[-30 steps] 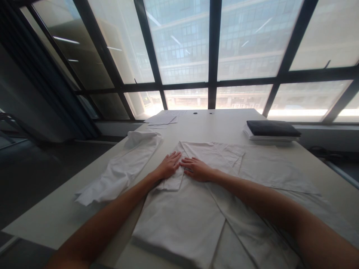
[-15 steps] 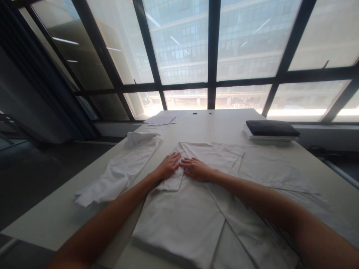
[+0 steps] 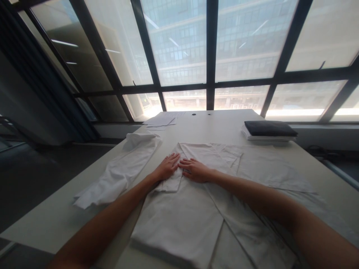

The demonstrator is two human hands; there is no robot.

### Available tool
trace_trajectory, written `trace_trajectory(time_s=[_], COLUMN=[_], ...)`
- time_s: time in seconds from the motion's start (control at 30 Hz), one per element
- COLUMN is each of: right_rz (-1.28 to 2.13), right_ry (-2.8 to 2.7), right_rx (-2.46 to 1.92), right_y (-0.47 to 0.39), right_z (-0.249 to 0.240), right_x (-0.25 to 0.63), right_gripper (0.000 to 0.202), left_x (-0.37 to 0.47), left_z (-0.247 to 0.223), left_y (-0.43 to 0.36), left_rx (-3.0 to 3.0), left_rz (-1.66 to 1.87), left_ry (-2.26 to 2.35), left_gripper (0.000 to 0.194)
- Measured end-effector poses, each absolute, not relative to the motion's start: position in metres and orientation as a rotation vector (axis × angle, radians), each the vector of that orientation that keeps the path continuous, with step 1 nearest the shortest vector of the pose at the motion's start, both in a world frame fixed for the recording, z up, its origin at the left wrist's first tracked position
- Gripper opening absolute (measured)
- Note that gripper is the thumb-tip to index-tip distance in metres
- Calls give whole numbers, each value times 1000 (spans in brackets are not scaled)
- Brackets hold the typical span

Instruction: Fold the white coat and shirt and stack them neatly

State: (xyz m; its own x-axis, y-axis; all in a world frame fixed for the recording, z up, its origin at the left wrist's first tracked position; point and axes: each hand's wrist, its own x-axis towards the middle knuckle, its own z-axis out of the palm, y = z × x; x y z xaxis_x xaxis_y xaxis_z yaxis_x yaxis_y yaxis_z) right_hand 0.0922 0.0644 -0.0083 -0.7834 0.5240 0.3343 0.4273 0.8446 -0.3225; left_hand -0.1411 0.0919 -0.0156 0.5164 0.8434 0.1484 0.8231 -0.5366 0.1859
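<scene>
Head camera view: two bare hands pressing flat on the folded white garment (image 3: pixel 176 220)

The left hand (image 3: pixel 168 166) is lying palm down on a narrow folded part near the garment's upper left edge, its fingers extending forward and sitting close together. The right hand (image 3: pixel 195 170) is resting palm down just beside it, its fingers pointing toward the left hand and spreading slightly. Neither hand is gripping anything. The fingertips are nearly meeting; whether they are touching is impossible to tell.

The garment is lying on the near, middle part of the white table (image 3: pixel 213 129), its layers overlapping and its wide part spreading out to the right beneath the right forearm. Whether all these layers are belonging to one piece is unclear.

A crumpled white cloth (image 3: pixel 117 175) is lying apart, to the left of the garment. Beyond it, loose paper sheets (image 3: pixel 159 119) are overlapping near the table's far left edge. On the right, a dark folded cloth (image 3: pixel 269 128) is resting on top of a white folded stack (image 3: pixel 269 138). Dark-framed windows (image 3: pixel 179 45) are rising behind the table, and a dark curtain (image 3: pixel 47 74) is hanging at the left.
</scene>
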Motion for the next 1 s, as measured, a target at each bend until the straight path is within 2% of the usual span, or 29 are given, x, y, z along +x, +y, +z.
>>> trace_trajectory(time_s=[0.2, 0.47, 0.63, 0.77, 0.9, 1.0], right_rz=[457, 254, 106, 72, 61, 83], right_ry=[-2554, -2369, -2324, -2303, -2301, -2293], right_rx=[-825, -1478, -1756, -1758, -1580, -1534], right_y=[75, 123, 146, 155, 157, 157], right_z=[4, 0, -23, -34, -32, -25], right_x=[129, 285, 362, 390, 405, 417], right_gripper=[64, 67, 65, 60, 50, 40], left_x=[-145, -142, -97, -68, -59, -60], left_z=[-9, 18, 24, 13, 8, 12], left_y=[93, 133, 178, 203, 213, 222], left_rx=[2559, 2422, 2507, 2540, 2586, 2585], left_rz=[292, 226, 45, -59, -20, 33], left_ry=[1465, 1528, 1582, 1588, 1605, 1684], left_gripper=[60, 74, 69, 64, 63, 54])
